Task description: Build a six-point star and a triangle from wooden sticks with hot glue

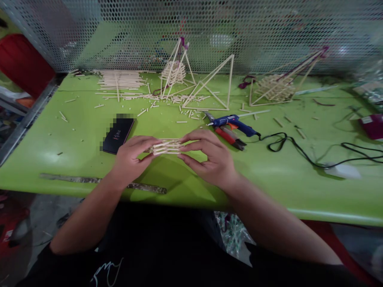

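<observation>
Both my hands hold a small stack of glued wooden sticks [166, 146] just above the green table [89, 159]. My left hand [131, 157] pinches its left end, fingers closed on it. My right hand [209, 157] grips the right end between thumb and fingers. A blue glue gun [235, 122] lies just beyond my right hand, with red-handled pliers [229, 137] beside it.
A black phone [118, 135] lies left of my hands. A pile of sticks [119, 81], stick pyramids [209, 85] and a stick basket frame [278, 87] stand at the back before a perforated metal screen. A black cable [299, 151] runs right. A long strip [101, 182] lies at the near edge.
</observation>
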Tool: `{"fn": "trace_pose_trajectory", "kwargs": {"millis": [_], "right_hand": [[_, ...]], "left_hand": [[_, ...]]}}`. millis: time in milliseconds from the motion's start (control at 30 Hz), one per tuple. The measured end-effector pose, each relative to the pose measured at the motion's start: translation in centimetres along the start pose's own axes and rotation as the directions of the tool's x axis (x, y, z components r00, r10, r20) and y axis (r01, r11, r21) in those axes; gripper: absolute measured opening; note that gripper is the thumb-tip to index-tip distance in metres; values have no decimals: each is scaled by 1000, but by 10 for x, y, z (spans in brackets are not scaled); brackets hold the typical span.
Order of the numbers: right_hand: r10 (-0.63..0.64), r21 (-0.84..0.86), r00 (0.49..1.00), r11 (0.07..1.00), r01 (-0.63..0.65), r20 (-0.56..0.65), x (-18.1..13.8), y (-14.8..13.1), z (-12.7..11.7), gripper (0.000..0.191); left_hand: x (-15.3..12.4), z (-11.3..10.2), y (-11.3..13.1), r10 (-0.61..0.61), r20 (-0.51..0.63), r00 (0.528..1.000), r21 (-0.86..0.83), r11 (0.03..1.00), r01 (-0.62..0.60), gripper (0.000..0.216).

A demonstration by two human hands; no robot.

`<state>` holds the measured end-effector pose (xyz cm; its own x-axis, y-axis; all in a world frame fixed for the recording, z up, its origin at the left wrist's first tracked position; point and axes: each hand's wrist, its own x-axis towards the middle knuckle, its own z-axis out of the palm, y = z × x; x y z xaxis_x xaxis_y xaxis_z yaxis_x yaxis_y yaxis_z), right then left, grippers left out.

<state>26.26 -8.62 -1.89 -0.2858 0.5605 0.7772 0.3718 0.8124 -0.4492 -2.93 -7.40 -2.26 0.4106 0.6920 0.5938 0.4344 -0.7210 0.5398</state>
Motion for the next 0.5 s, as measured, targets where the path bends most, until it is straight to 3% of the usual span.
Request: {"fn": "trace_pose_trajectory", "kwargs": {"millis": [167,500], "right_hand": [[45,53,999,998,-44,-17,-1,-2,-5,34],[41,-37,997,998,-43,-61,1,2,-4,25]], "left_hand": [[0,0,-1,23,1,1000,-8,1000,-23,51],[2,-1,0,50,20,999,-33,998,-49,49]]}}
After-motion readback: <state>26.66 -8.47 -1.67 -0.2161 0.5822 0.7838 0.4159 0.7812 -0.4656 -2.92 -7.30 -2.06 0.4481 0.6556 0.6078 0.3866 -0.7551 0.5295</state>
